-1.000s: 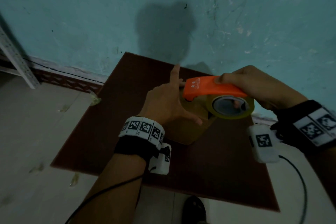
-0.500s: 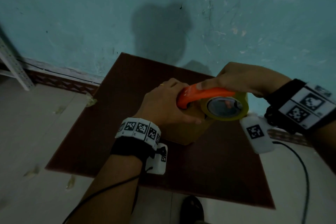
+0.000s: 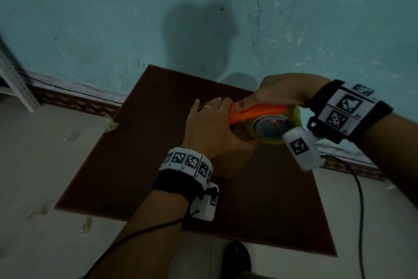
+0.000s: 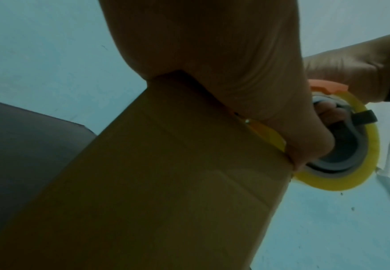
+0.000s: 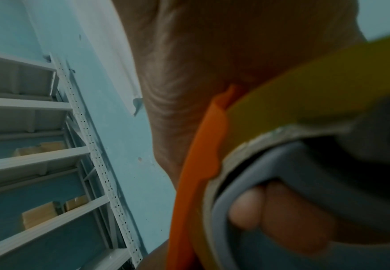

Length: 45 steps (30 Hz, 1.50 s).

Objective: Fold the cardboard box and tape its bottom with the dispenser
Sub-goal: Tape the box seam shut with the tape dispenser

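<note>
Cardboard seems light and easy to dent: left hand (image 3: 210, 129) curls over the small brown box (image 3: 228, 163) top, right hand (image 3: 285, 93) grips the orange tape dispenser (image 3: 257, 111).

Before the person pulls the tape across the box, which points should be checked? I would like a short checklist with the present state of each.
1. Box steadied: the left hand lies on top of the box, thumb over its edge. Ok.
2. Dispenser held: the right hand grips the orange dispenser, fingers through its handle. Ok.
3. Dispenser front on the box top: it appears to touch down beside the left hand. Ok.
4. Tape end stuck to the cardboard: hidden by both hands. Cannot tell.
5. Flaps closed flat: covered by the left hand. Cannot tell.
6. Left hand clear of the dispenser: it lies against its front. Not ok.
</note>
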Each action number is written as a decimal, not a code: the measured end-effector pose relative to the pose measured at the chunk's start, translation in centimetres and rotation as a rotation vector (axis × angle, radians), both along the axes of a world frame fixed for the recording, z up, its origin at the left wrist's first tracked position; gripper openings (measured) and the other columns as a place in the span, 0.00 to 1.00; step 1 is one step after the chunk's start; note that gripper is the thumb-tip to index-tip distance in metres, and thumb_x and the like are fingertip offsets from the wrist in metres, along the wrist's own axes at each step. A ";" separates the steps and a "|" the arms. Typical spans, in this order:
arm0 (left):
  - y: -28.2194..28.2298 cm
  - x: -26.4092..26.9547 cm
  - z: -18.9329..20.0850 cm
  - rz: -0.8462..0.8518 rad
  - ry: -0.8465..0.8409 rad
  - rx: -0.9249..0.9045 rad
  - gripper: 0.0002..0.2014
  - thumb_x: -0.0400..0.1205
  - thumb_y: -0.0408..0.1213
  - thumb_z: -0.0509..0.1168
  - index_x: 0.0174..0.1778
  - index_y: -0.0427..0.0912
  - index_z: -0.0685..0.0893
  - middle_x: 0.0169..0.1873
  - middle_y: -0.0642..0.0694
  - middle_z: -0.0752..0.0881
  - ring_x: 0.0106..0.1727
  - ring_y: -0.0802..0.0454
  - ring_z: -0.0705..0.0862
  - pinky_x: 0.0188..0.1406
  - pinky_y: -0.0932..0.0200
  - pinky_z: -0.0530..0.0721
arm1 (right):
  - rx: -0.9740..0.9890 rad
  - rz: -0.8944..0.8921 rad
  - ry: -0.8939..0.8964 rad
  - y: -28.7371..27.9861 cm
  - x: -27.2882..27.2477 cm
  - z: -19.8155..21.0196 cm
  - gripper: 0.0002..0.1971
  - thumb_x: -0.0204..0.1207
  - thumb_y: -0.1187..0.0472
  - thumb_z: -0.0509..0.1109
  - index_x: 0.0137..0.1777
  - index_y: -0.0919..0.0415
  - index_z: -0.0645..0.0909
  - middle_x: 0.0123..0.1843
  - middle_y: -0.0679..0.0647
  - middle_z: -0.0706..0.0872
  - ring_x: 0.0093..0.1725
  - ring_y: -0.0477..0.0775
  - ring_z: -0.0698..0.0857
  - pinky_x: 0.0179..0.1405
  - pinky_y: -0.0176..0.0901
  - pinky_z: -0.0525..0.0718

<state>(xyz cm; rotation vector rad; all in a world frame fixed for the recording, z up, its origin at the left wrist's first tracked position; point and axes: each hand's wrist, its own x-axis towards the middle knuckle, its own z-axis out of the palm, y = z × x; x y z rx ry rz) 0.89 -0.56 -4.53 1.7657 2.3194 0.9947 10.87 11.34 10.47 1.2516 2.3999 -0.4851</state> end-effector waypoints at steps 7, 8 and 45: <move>0.1 0.7 0.8 0.014 0.038 -0.117 0.54 0.63 0.86 0.65 0.78 0.52 0.74 0.81 0.52 0.81 0.93 0.50 0.62 0.90 0.22 0.48 | 0.105 0.035 0.026 -0.2 0.1 -0.5 0.35 0.71 0.21 0.74 0.34 0.57 0.84 0.32 0.53 0.86 0.31 0.55 0.82 0.42 0.49 0.79; 0.2 0.8 1.0 0.019 0.025 -0.143 0.56 0.62 0.87 0.66 0.79 0.52 0.73 0.82 0.53 0.80 0.94 0.49 0.59 0.89 0.21 0.46 | 0.110 0.036 0.019 -0.2 0.1 -0.6 0.35 0.72 0.21 0.74 0.35 0.57 0.84 0.33 0.53 0.86 0.32 0.55 0.83 0.42 0.48 0.80; 0.3 0.9 1.2 0.052 0.155 -0.223 0.51 0.64 0.83 0.60 0.82 0.60 0.73 0.79 0.56 0.78 0.85 0.49 0.70 0.76 0.37 0.71 | 0.128 0.041 -0.049 1.4 3.8 -0.4 0.38 0.68 0.16 0.71 0.31 0.56 0.85 0.27 0.51 0.86 0.31 0.54 0.83 0.52 0.52 0.85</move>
